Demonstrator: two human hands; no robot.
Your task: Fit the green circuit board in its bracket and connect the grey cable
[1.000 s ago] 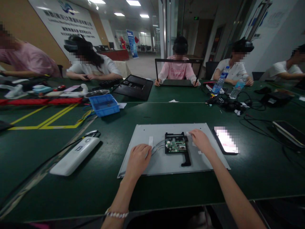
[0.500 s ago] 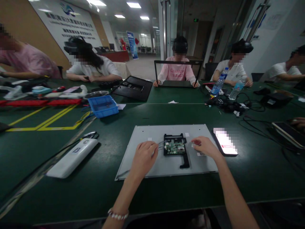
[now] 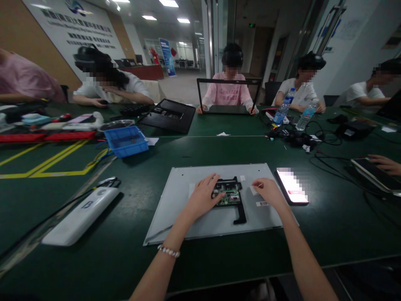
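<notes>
A flat pale panel (image 3: 171, 200) lies before me, and on its middle rests a green circuit board (image 3: 231, 199) in a black plastic bracket (image 3: 241, 214). My left hand (image 3: 202, 196) reaches over the left side of the board, fingers stretched out and touching it, hiding part of it. Right of the board, my right hand (image 3: 272, 192) is closed in a pinch on a small white sticker (image 3: 254, 190), low over the panel. Just below the sticker is a printed label (image 3: 262, 204); a white patch (image 3: 242, 178) sits near the bracket's upper corner.
A lit phone (image 3: 290, 190) lies by the panel's right edge. To the left are a white power bank (image 3: 82, 215) with a cable and a blue bin (image 3: 127, 144). Across the table, a person holds a black frame (image 3: 228, 81); bottles (image 3: 284, 106) and cables stand right of it.
My left hand has moved right, from beside the wires onto the board's left side. My right hand stays right of the board, its white piece now showing more clearly. The view has shifted slightly.
</notes>
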